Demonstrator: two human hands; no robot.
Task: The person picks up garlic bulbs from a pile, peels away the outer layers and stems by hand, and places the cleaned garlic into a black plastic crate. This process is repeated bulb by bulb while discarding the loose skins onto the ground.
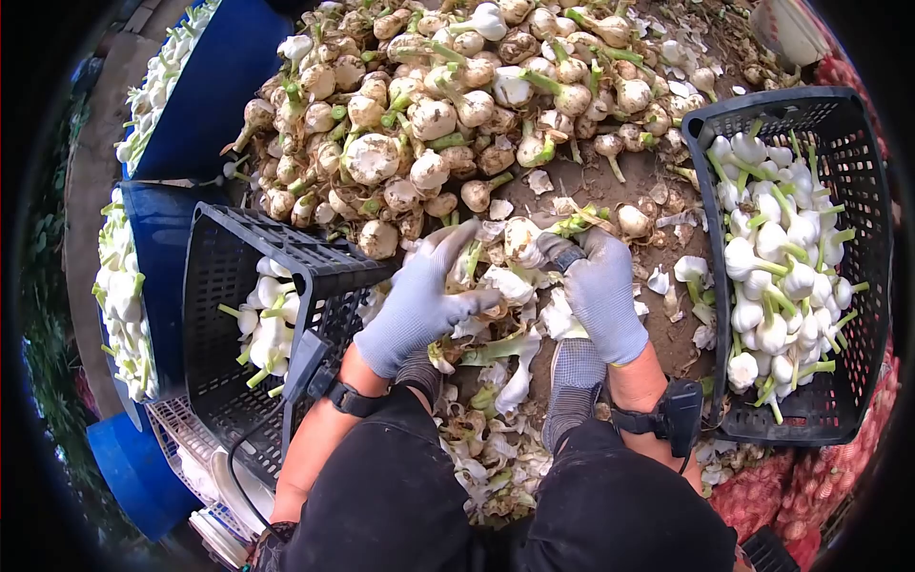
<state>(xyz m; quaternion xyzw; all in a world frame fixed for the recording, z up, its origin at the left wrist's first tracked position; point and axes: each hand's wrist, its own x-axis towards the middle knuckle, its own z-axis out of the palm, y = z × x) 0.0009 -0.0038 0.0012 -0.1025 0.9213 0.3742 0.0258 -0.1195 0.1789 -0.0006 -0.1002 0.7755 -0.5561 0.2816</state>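
Note:
My left hand [416,303], in a grey-white glove, is open with thumb and fingers spread beside the loose peelings, and nothing shows in it. My right hand [602,288], gloved the same way with a dark band on the thumb, is closed on a garlic bulb [522,241]; the green stem runs up by the fingers, and the fingertips are partly hidden. Just beyond both hands lies a heap of unpeeled, soil-stained garlic [374,157]. Papery garlic skins [507,286] are strewn between the hands and my feet.
At right stands a black crate [701,176] of clean white garlic; another black crate [329,255], partly filled, is at left. Blue containers [154,272] heaped with garlic line the far left. Red mesh sacks [839,481] lie at lower right. A shoe [578,367] is between the skins and my right arm.

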